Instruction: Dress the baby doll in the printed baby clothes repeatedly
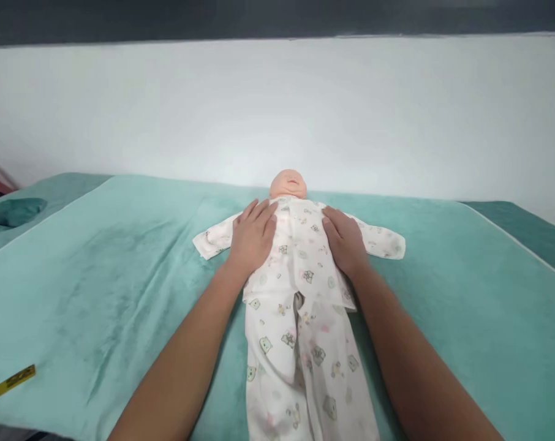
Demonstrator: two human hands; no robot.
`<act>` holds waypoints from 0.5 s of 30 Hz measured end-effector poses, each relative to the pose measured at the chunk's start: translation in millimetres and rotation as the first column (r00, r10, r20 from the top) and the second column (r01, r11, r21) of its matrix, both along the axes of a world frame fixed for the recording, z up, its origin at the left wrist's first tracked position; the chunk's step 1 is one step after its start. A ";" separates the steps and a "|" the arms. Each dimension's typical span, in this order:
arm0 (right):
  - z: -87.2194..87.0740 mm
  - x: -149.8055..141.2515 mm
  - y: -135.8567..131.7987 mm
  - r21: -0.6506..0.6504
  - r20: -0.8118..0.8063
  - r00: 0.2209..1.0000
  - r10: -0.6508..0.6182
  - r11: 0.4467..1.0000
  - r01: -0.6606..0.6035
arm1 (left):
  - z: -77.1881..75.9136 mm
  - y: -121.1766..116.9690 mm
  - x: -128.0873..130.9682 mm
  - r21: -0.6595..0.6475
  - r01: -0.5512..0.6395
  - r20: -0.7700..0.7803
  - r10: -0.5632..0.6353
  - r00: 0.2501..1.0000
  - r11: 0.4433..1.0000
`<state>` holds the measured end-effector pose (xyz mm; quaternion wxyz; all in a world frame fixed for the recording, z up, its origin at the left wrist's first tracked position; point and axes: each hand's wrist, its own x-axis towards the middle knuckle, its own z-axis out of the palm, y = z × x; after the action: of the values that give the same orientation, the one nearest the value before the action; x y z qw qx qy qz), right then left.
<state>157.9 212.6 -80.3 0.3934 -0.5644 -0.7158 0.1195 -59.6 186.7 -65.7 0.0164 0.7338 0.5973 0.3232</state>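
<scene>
- Lying face-up on teal cover: doll, mid-frame, head toward white wall.
- Dressed in printed white shirt, over matching trousers running out of frame at the bottom.
- Left hand: palm-down on shirt's left side by the sleeve, fingers extended and slightly spread.
- Right hand: on shirt's opposite side, fingers extended close together, thumb slightly apart, inward over the chest.
- No telling whether any cloth pinched under either palm.
- Both sleeves stretched outward past the hands, roughly level, flat on cover.
- Small dark gap at waist, between shirt hem and trousers.
- Near left edge, well apart from doll: yellow strip with dark markings.
- Above wall: dark band.
</scene>
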 end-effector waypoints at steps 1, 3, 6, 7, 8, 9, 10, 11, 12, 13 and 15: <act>-5.8 8.9 0.0 0.009 0.111 0.993 -0.043 0.999 0.042 | -6.2 -3.6 -8.6 -0.001 -0.048 -0.040 0.048 0.998 0.999; -15.2 30.3 -2.5 0.012 0.284 0.952 -0.118 0.993 0.119 | -19.2 -12.8 -29.6 -0.010 -0.175 -0.146 0.172 0.974 0.984; -22.4 69.0 -10.9 -0.015 0.421 0.887 -0.187 0.977 0.213 | -32.6 -28.1 -63.7 -0.032 -0.236 -0.270 0.219 0.938 0.971; -23.5 82.1 -14.3 -0.026 0.449 0.870 -0.202 0.971 0.239 | -34.4 -32.9 -73.6 -0.050 -0.272 -0.270 0.249 0.930 0.961; -24.2 94.3 -17.6 -0.039 0.470 0.857 -0.214 0.964 0.262 | -35.0 -37.4 -82.0 -0.070 -0.320 -0.251 0.294 0.922 0.945; -24.7 105.2 -20.8 -0.049 0.480 0.848 -0.223 0.959 0.280 | -34.8 -41.5 -88.7 -0.091 -0.373 -0.220 0.347 0.912 0.923; -25.0 114.2 -23.8 -0.052 0.485 0.839 -0.247 0.949 0.310 | -34.1 -45.4 -93.7 -0.108 -0.421 -0.182 0.398 0.899 0.901; -25.0 121.2 -26.6 -0.051 0.483 0.826 -0.290 0.933 0.357 | -33.3 -49.0 -96.9 -0.115 -0.461 -0.142 0.445 0.884 0.880; -24.8 126.0 -28.8 -0.048 0.477 0.808 -0.345 0.908 0.416 | -32.6 -52.4 -98.7 -0.114 -0.493 -0.103 0.483 0.870 0.863; -24.4 128.9 -30.5 -0.050 0.468 0.786 -0.404 0.876 0.480 | -32.2 -55.5 -99.2 -0.107 -0.516 -0.070 0.511 0.857 0.850; -22.6 130.2 -31.7 -0.097 0.452 0.760 -0.468 0.821 0.563 | -32.3 -60.2 -98.1 -0.095 -0.559 -0.027 0.559 0.828 0.824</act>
<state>288.1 181.0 -102.9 0.1854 -0.7935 -0.5787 -0.0337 -157.7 126.6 -98.1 -0.0420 0.5246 0.8013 0.2846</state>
